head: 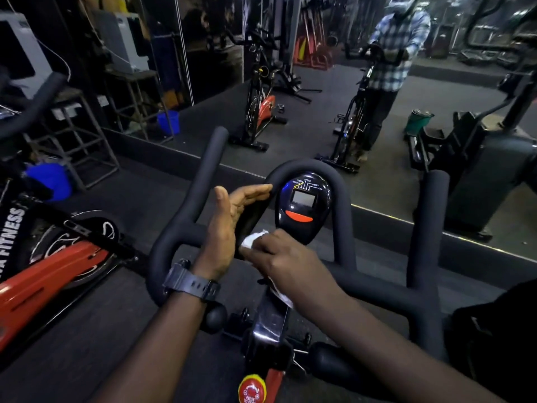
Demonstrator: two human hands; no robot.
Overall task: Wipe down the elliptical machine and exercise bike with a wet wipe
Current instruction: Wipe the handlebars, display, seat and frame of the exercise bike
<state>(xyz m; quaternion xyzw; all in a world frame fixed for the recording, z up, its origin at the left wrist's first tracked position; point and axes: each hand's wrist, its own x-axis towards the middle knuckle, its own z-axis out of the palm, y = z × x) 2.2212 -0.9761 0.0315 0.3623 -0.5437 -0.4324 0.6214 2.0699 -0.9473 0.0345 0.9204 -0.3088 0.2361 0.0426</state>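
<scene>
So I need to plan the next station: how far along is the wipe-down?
In hand: the right hand presses the wipe on the bike's loop bar, steadied by the open left hand. Done: nothing shows it. Left: likely the console, outer bars, and the elliptical.

The exercise bike's black foam handlebar [343, 205] loops around an oval console [303, 203] with a grey screen and orange button. A crumpled white wet wipe [253, 239] presses against the loop's left side, below the console.
</scene>
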